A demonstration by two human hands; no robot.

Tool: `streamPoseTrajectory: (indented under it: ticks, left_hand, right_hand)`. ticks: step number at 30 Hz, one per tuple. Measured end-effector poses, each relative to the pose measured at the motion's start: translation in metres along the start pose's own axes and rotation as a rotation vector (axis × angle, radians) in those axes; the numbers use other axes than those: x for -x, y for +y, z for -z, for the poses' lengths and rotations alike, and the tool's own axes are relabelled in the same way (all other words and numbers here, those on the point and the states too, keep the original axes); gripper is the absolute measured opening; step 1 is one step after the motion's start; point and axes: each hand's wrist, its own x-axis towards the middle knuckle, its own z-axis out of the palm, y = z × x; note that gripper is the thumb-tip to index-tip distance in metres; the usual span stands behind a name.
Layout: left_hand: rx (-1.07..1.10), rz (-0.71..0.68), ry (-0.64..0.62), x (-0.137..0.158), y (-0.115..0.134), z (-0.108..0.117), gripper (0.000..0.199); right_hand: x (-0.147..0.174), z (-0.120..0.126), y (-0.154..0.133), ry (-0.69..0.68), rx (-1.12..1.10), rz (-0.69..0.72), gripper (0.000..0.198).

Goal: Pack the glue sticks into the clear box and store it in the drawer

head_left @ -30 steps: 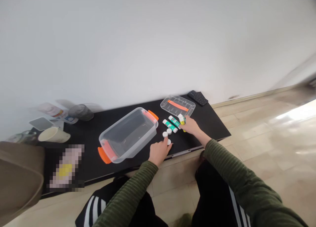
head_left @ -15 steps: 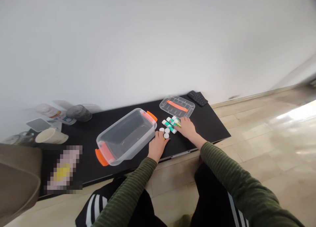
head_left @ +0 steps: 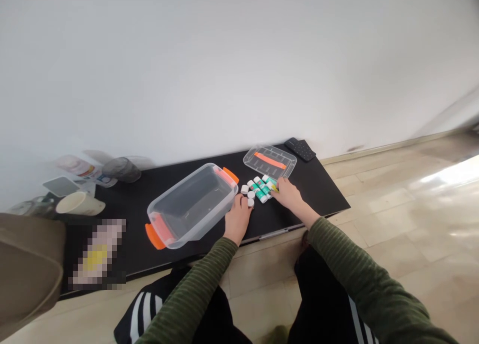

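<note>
On the black table, several green-and-white glue sticks (head_left: 257, 190) lie side by side. My right hand (head_left: 289, 193) reaches in from their right, its fingers closed on the end of a glue stick with some yellow on it (head_left: 274, 187). At the left of the row is a small cluster of round white caps (head_left: 251, 195). My left hand (head_left: 238, 217) curls its fingers around the nearest of these, hiding what is below the cap. Just left of that hand sits a clear plastic box (head_left: 194, 204) without its lid, with orange latches.
Behind the glue sticks lies the clear lid (head_left: 270, 160) with an orange handle. A dark patterned object (head_left: 301, 148) rests at the table's far right corner. To the left stand a paper cup (head_left: 80, 203), a grey cup (head_left: 121, 169) and a bottle (head_left: 84, 168).
My right hand has shifted slightly right and drawn back from the row, and the glue sticks show more. The white caps near my left hand have moved a little apart.
</note>
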Motion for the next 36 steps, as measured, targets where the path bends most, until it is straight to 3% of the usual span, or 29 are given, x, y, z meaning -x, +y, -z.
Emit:
streamPoseTrajectory:
  ticks: [8, 17, 20, 23, 26, 28, 31, 33, 36]
  left_hand:
    - [0.018, -0.037, -0.034, 0.002, -0.006, 0.001, 0.022]
    - [0.167, -0.017, 0.014, 0.011, -0.008, 0.017, 0.024]
    - [0.209, 0.021, -0.022, 0.02, -0.011, 0.027, 0.022]
    - [0.303, 0.038, -0.029, 0.027, -0.015, 0.035, 0.018]
    - [0.561, 0.036, -0.028, 0.031, -0.018, 0.04, 0.016]
    - [0.835, 0.03, -0.156, 0.032, -0.019, 0.045, 0.037]
    - [1.214, -0.006, -0.443, 0.034, -0.02, 0.054, 0.074]
    - [1.374, -0.019, -0.492, 0.035, -0.021, 0.06, 0.084]
    - [1.517, 0.021, -0.46, 0.034, -0.022, 0.068, 0.082]
  right_hand:
    - [-0.005, -0.008, -0.004, 0.035, -0.044, 0.156, 0.021]
    - [-0.003, -0.006, 0.011, -0.106, -0.065, 0.317, 0.022]
    - [-0.002, -0.005, 0.015, -0.186, -0.071, 0.304, 0.018]
    - [-0.001, 0.001, 0.012, -0.122, -0.06, 0.244, 0.008]
    - [0.01, 0.013, 0.004, -0.067, -0.131, 0.251, 0.007]
    - [0.025, 0.023, -0.003, -0.177, -0.241, 0.353, 0.013]
    - [0.051, 0.035, -0.012, -0.515, -0.458, 0.529, 0.025]
    - [0.063, 0.039, -0.017, -0.653, -0.614, 0.601, 0.037]
    - [0.066, 0.035, -0.023, -0.68, -0.853, 0.597, 0.068]
